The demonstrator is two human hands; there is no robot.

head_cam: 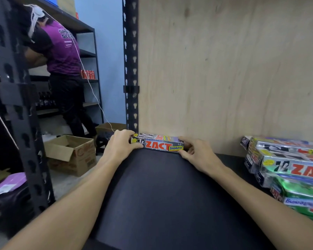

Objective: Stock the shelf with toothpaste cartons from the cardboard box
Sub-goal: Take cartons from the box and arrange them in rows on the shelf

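Toothpaste cartons (159, 144) sat at the shelf's (170, 195) back left corner against the plywood back panel (224, 69). Cardboard box (72, 154) stood open on the floor, far left. My left hand (119, 145) pinched the ZACT cartons' left end, right hand (197, 152) pinched the right end. More cartons (287, 165) lay heaped at right. I judged stocking barely started; most shelf space unfilled.

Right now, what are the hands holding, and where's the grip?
Both grip ZACT toothpaste cartons on the shelf: left hand at the left end, right hand at the right end.
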